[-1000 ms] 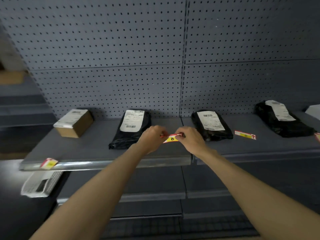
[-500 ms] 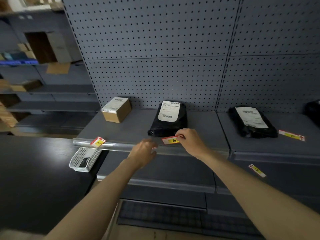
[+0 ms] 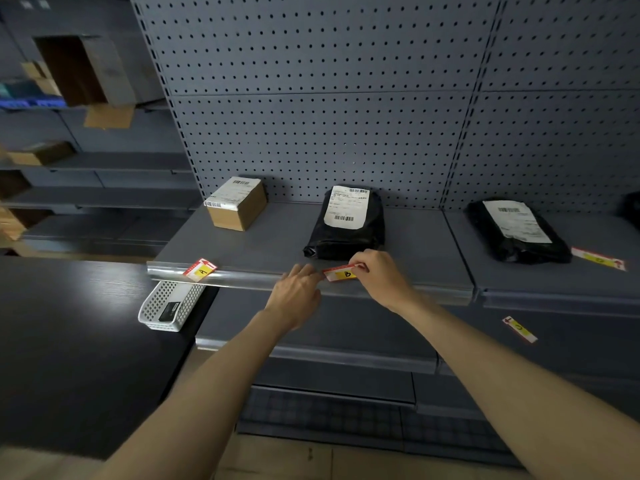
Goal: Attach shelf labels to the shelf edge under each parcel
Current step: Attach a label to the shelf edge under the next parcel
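A grey shelf carries a cardboard box parcel [image 3: 239, 202], a black bag parcel [image 3: 348, 225] and a second black bag parcel [image 3: 516, 230]. My right hand [image 3: 382, 277] pinches the red-and-yellow label B [image 3: 341, 273] at the clear shelf edge strip [image 3: 249, 278], just below the middle black bag. My left hand [image 3: 294, 294] rests against the strip left of that label, fingers apart, touching its left end. Label A [image 3: 201, 270] lies tilted on the strip under the box. Another label [image 3: 597, 259] lies flat on the shelf right of the second bag.
A white perforated basket [image 3: 169, 304] hangs off the dark table [image 3: 76, 341] at the left. A label marked C [image 3: 519, 329] lies on the lower shelf at right. Pegboard backs the shelf. Side shelving at far left holds cardboard boxes.
My view swung left, so the parcels sit further right. My left hand let go of label B and dropped to the edge strip; my right hand brought the label down to the strip.
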Demonstrator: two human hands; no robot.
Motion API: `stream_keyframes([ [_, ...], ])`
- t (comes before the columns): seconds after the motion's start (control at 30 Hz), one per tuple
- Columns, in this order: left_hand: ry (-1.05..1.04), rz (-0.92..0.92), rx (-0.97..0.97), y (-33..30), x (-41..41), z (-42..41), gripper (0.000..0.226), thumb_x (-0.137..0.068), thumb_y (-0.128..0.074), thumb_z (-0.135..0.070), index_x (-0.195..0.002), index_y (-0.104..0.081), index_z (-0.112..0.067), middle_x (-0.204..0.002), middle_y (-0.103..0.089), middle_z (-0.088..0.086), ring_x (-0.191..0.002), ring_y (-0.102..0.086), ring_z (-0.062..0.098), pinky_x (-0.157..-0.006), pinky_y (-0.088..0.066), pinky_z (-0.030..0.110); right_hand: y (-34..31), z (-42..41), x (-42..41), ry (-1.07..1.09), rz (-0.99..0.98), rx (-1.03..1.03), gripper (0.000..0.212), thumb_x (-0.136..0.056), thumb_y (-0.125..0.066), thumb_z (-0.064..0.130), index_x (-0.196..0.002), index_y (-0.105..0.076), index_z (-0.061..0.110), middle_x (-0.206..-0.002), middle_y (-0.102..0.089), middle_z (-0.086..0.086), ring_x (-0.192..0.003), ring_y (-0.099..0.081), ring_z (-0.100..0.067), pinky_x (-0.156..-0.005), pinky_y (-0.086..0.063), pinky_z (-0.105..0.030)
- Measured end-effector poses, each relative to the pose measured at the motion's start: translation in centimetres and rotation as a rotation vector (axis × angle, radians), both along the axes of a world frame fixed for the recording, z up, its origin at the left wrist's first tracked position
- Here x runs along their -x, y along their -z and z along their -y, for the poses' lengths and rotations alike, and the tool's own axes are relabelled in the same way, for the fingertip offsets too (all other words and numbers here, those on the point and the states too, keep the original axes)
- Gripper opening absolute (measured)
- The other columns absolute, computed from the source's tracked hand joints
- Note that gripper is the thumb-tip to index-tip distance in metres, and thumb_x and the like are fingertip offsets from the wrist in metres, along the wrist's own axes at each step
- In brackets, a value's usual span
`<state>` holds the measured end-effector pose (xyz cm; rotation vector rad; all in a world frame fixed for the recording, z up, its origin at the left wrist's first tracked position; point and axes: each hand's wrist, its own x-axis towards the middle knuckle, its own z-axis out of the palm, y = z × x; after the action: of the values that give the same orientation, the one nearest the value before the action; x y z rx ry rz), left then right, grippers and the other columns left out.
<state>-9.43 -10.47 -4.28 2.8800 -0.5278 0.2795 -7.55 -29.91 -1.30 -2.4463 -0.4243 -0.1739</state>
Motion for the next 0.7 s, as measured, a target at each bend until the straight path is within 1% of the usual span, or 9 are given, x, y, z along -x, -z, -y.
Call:
stream_keyframes([
  [0.17,0.023,0.025,0.038,0.1,0.1,-0.2,0.033,-0.089,-0.051,-0.015,-0.121,-0.060,-0.017,-0.119,-0.060,0.002,-0.110,-0.053,0.023,-0.091,-0.047,0.037,-0.1,-0.4,0.1,0.007,0.004,0.028,0.018,-0.094,-0.052,0.013,-0.092,-0.070,0.013,-0.093,-0.064,-0.002,-0.079,-0.060,-0.019,-0.071,-0.053,-0.041],
  [0.3,0.047,0.044,0.072,0.3,0.2,-0.4,0.030,-0.088,-0.052,-0.012,-0.114,-0.065,-0.015,-0.115,-0.063,0.003,-0.104,-0.056,0.023,-0.087,-0.050,0.037,-0.2,-0.8,0.1,-0.002,0.006,0.092,0.019,-0.095,-0.052,0.013,-0.094,-0.070,0.011,-0.093,-0.062,-0.003,-0.077,-0.059,-0.019,-0.065,-0.047,-0.032],
  [0.4,0.055,0.068,0.103,0.4,0.4,-0.5,0.028,-0.086,-0.052,-0.009,-0.108,-0.069,-0.014,-0.110,-0.065,0.003,-0.096,-0.058,0.023,-0.079,-0.052,0.036,0.0,-1.3,0.1,-0.014,0.001,0.137,0.019,-0.095,-0.052,0.012,-0.095,-0.071,0.011,-0.093,-0.062,-0.004,-0.078,-0.059,-0.021,-0.063,-0.042,-0.030],
  [0.5,0.050,0.083,0.119,0.5,0.5,-0.5,0.026,-0.085,-0.052,-0.007,-0.104,-0.070,-0.011,-0.106,-0.066,0.004,-0.094,-0.059,0.024,-0.074,-0.053,0.036,0.3,-1.7,0.1,-0.030,-0.017,0.204,0.020,-0.095,-0.052,0.011,-0.094,-0.071,0.012,-0.093,-0.061,-0.004,-0.079,-0.059,-0.023,-0.063,-0.041,-0.032],
  [0.6,0.048,0.079,0.119,0.6,0.3,-0.4,0.024,-0.086,-0.053,-0.008,-0.103,-0.069,-0.012,-0.102,-0.065,0.004,-0.092,-0.059,0.024,-0.074,-0.053,0.036,0.3,-1.9,0.1,-0.028,-0.006,0.260,0.021,-0.096,-0.050,0.011,-0.089,-0.070,0.013,-0.088,-0.056,-0.002,-0.075,-0.057,-0.024,-0.062,-0.046,-0.035],
  [0.7,0.037,0.054,0.111,0.4,0.2,-0.3,0.025,-0.086,-0.054,-0.009,-0.107,-0.068,-0.014,-0.105,-0.065,0.003,-0.095,-0.059,0.023,-0.077,-0.053,0.036,0.0,-2.2,0.2,-0.025,0.018,0.351,0.021,-0.096,-0.048,0.005,-0.092,-0.068,0.010,-0.091,-0.054,-0.006,-0.073,-0.058,-0.027,-0.062,-0.047,-0.037],
])
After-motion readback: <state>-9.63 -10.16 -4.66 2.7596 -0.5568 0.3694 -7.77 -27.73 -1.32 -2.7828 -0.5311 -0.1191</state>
